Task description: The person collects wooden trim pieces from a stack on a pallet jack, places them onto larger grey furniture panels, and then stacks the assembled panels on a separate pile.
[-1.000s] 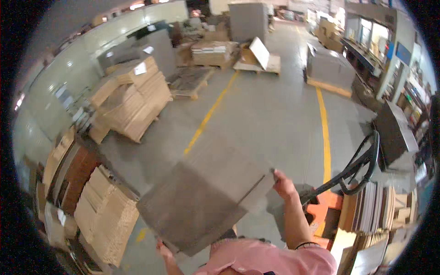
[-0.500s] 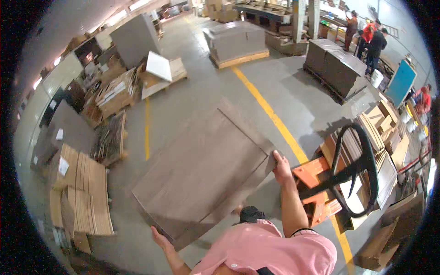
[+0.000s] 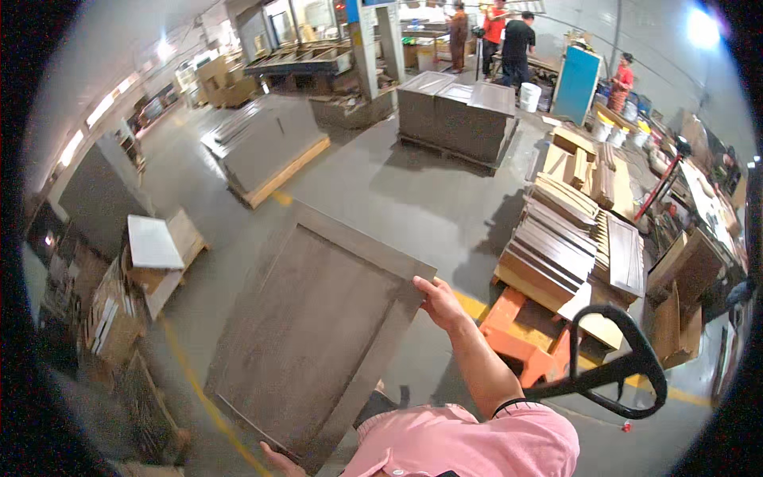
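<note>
A large grey-brown framed panel, like a cabinet door with a recessed middle, is held in front of me at a tilt. My right hand grips its right edge near the far right corner, thumb on the top face and the other fingers mostly hidden beneath. At the near left edge my left hand holds the panel from below; only part of it shows at the bottom of the picture. To the right of my right forearm stands an orange pallet jack with a black loop handle.
Stacked wood panels lie beyond the pallet jack. Ahead stand two grey stacks on pallets, one left and one right. A white board rests on a pallet at left. Several people are at the back right.
My view has swung to the right, so the stacks and pallet jack sit differently in the picture. The panel has turned with me, still in both hands.
</note>
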The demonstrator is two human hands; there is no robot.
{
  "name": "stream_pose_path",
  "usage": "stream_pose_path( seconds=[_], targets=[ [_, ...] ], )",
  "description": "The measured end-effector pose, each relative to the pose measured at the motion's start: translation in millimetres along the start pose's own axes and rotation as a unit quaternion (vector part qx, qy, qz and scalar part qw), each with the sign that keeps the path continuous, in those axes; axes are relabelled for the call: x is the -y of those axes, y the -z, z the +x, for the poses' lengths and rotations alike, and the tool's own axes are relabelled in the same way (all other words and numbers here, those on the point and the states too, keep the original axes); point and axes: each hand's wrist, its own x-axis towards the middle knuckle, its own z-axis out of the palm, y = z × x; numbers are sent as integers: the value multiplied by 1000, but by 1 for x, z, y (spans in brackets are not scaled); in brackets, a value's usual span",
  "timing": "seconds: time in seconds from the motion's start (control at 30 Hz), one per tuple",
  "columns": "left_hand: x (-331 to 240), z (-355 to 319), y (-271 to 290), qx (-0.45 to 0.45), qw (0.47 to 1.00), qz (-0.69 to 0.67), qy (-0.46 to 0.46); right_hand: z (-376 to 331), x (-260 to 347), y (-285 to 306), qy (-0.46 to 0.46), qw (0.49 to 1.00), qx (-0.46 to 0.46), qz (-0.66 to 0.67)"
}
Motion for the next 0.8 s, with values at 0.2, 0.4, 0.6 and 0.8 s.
stream_pose_path(
  seconds=[0.2,0.4,0.6,0.8],
  targets=[
    [-49,64,-250,86,983,136,88,137,18,54,27,980,-194,40],
    [-99,94,-462,369,918,146,-9,184,76,98,73,942,-322,62],
    [-109,17,-700,357,914,120,-148,250,102,193,186,897,-359,180],
    [-126,-128,-864,506,833,198,-106,350,190,291,224,850,-448,161]
  ],
)
